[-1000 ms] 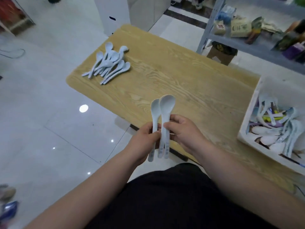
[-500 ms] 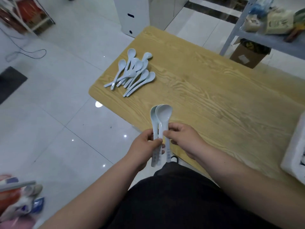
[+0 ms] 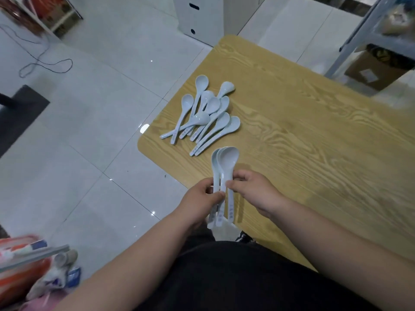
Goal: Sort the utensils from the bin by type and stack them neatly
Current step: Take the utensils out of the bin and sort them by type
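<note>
Holding a small bundle of pale blue spoons (image 3: 226, 160) over the near edge of a wooden table (image 3: 314, 142), a person's left hand (image 3: 199, 199) curls its fingers and thumb round the handles. The right hand (image 3: 253, 191) pinches the same handles between thumb and forefinger from the other side. The bowls sit nested together, pointing away from the body. Three handle ends fan out below the hands, whose fingers hide the middle of the handles.

Just beyond the bundle, near the table's rounded left corner, a loose pile of matching spoons (image 3: 202, 115) lies on the wood. Their handles cross and point toward the table's edge. The nearest handle tips lie close to the held bowls without touching them.

A white cabinet (image 3: 197, 14) stands past the table's far end. At upper right, a cardboard box (image 3: 372, 70) sits under a grey metal shelving frame (image 3: 350, 41).

On the pale tiled floor (image 3: 101, 153), a thin black cable (image 3: 45, 63) loops at upper left and a dark mat (image 3: 20, 113) lies at the left edge. Blurred red and pink clutter (image 3: 22, 270) fills the lower left corner. Black clothing (image 3: 235, 277) fills the foreground between the forearms, hiding part of the table's near edge.
</note>
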Motion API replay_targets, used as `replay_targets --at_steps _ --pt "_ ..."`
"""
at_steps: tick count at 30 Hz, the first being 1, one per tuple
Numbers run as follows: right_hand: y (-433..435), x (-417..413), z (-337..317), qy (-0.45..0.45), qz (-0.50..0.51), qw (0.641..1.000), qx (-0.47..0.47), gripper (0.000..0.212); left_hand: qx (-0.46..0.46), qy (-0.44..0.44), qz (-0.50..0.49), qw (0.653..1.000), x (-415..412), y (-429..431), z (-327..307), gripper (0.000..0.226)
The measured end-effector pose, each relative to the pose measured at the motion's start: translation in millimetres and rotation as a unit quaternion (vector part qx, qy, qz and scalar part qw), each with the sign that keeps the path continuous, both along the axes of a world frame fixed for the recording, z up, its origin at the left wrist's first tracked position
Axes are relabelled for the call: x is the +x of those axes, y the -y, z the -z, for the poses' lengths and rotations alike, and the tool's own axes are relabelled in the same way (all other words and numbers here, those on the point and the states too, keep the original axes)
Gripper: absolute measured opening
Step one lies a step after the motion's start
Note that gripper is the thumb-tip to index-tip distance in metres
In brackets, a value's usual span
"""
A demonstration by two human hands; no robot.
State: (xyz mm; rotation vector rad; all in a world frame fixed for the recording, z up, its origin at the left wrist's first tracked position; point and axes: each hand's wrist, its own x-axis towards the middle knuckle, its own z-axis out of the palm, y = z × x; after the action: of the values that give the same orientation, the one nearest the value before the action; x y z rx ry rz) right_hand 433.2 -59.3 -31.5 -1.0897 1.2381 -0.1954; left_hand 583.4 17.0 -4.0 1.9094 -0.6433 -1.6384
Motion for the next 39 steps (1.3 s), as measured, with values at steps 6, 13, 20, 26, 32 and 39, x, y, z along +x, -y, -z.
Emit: replay_targets --at_steps 6,13,20,26,32,39 --pt "32 62 21 -0.060 0.077 0.995 0.014 0.018 0.010 0.028 0.154 0.988 72 68 32 0.024" --pt "56 110 31 -0.082 0.191 0.978 0.030 0.010 -0.033 0.063 0.267 0.961 126 135 58 0.022" --pt "77 124 59 -0.165 0.291 0.941 0.056 0.005 -0.086 0.205 0.342 0.913 169 187 87 0.030" --pt "97 138 69 -0.198 0.280 0.938 0.047 0.012 -0.081 0.259 0.409 0.871 167 211 99 0.035" --pt "90 143 66 -0.244 0.291 0.925 0.014 0.031 -0.150 0.267 0.478 0.823 167 205 99 0.016" --pt "87 145 66 -0.254 0.255 0.933 -0.028 0.026 -0.203 0.281 0.573 0.743 169 187 111 0.043"
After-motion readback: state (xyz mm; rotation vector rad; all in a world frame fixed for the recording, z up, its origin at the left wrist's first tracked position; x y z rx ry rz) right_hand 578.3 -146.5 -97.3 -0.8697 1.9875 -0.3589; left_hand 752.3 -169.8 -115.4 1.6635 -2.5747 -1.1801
